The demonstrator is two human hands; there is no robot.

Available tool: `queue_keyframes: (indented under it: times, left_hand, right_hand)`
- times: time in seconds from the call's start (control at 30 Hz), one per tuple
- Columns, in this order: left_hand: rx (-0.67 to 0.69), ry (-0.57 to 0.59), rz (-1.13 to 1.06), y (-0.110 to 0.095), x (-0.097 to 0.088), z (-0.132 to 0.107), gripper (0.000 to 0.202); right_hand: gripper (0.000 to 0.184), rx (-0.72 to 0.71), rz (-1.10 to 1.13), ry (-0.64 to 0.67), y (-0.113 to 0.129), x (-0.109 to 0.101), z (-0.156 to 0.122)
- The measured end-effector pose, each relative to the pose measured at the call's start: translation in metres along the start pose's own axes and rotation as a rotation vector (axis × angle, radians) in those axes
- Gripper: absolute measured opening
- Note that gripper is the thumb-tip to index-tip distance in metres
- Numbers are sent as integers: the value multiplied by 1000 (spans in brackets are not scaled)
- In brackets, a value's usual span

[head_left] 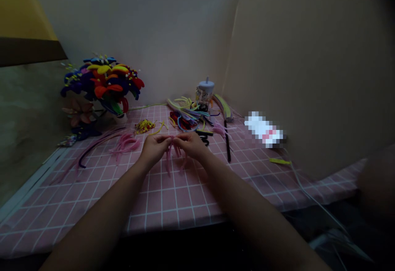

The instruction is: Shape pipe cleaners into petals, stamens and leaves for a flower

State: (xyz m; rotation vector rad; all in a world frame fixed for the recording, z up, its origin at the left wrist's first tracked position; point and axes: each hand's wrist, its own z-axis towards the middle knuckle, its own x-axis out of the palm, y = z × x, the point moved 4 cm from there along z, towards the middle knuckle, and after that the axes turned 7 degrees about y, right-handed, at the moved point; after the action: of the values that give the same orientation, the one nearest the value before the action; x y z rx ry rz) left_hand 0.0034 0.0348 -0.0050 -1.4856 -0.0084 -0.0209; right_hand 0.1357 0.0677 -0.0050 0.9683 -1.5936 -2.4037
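Note:
Pink pipe cleaners (168, 162) hang in a small bunch between my two hands, above the table's middle. My left hand (153, 149) pinches the upper end between thumb and fingertips. Right beside it, my right hand (191, 144) pinches the same bunch, the fingertips of both hands nearly touching. The fingers hide how the strands join. Left of my hands lie more bent pink pipe cleaners (127, 143). Just past my right hand is a black looped object (204, 140), partly hidden, perhaps a scissors handle.
A pink checked tablecloth (148, 199) covers the table. Bright pipe-cleaner flowers (105, 79) stand back left. Small yellow and red pieces (145, 126), assorted pipe cleaners (188, 112) and a lidded cup (205, 92) are behind my hands. A lit, blurred phone (263, 129) and yellow strip (279, 161) lie right.

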Motion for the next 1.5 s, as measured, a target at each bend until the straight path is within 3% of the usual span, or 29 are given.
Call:
queue_keyframes:
  times: [0.2,0.47,0.7,0.9,1.27,1.5]
  left_hand:
    - [-87,-6,-173,1,7,-6,38]
    - [-195,64,-413,14,13,-4,37]
    - [-160,34,-539,15,13,-2,29]
    - [-195,130,-645,18,18,-3,21]
    - [-248,137,-645,15,21,-5,24]
    - [-219,105,-457,20,15,-1,30]
  right_hand:
    - [31,-32,5,-49,2,-2,-1]
    - [32,69,305,-25,-8,1,2]
    - [39,172,490,91,-6,7,0]
    - [35,188,580,161,0,12,-3]
    - [29,186,631,152,-4,15,-3]
    - [24,239,611,149,-3,15,-3]
